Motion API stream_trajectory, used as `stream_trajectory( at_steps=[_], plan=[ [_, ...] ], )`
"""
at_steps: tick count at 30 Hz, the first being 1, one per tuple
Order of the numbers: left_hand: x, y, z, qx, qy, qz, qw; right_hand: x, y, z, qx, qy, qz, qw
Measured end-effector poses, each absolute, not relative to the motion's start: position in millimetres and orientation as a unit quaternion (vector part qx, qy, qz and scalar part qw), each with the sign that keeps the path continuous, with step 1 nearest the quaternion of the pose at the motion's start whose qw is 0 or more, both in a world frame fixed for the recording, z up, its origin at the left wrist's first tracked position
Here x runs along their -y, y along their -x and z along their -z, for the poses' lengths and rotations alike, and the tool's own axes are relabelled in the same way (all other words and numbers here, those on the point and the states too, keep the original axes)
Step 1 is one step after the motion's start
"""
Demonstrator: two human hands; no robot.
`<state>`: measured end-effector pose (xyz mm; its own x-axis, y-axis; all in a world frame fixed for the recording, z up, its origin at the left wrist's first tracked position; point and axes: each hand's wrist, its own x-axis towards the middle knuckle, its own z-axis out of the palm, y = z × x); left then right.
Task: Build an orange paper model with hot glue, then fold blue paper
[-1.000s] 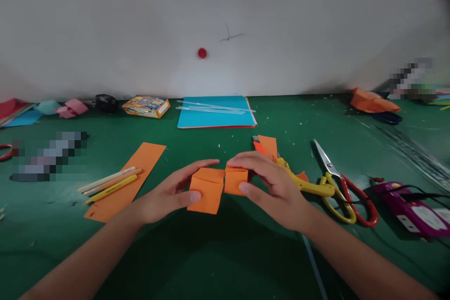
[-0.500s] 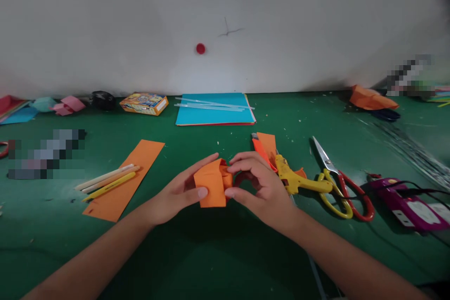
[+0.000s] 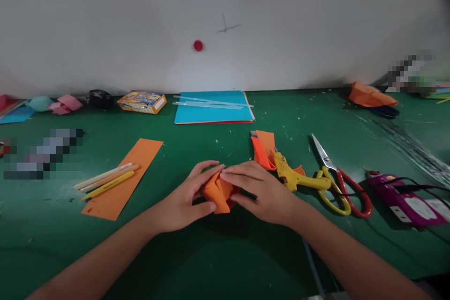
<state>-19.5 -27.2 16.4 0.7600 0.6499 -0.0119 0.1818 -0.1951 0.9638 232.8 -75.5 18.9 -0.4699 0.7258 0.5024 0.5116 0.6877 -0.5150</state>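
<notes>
A small folded orange paper piece [image 3: 218,193] is held between both hands just above the green table. My left hand [image 3: 186,197] is closed on its left side, thumb in front and fingers over the top. From the right, my right hand [image 3: 258,190] grips it with fingertips on the upper edge and thumb low at the side. Part of the paper is hidden behind the fingers. To the right of my right hand lie an orange-handled cutter [image 3: 260,152], a yellow glue gun [image 3: 295,176] and scissors [image 3: 339,183] with one red and one yellow handle.
On the left, an orange paper strip [image 3: 140,164] lies under several sticks and a yellow pen [image 3: 108,186]. Blue paper [image 3: 211,115] with clear glue sticks rests by the wall, beside a small box [image 3: 142,102]. A purple power strip [image 3: 404,201] with black cords lies at right.
The orange paper has been turned and tilted in my hands and sits slightly lower. My right fingers have moved onto its top edge, and my left fingers now curl over it.
</notes>
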Motion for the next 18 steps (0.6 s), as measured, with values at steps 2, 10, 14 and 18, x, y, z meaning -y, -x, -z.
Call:
stream_trajectory(
  at_steps=[2,10,14,18],
  plan=[
    [30,18,-21,-0.309,-0.806,-0.188,0.469,73,-235,-16,0.86,0.361,-0.124,0.339],
    [14,37,-51,-0.358,-0.908,-0.105,0.192,71,-235,-14,0.876,0.36,-0.102,0.303],
    [7,67,-66,-0.464,-0.864,-0.165,0.1,73,-232,-16,0.867,0.371,-0.111,0.314],
    [18,70,-65,-0.469,-0.85,-0.234,0.053,73,-227,-16,0.861,0.39,-0.126,0.301]
  ],
)
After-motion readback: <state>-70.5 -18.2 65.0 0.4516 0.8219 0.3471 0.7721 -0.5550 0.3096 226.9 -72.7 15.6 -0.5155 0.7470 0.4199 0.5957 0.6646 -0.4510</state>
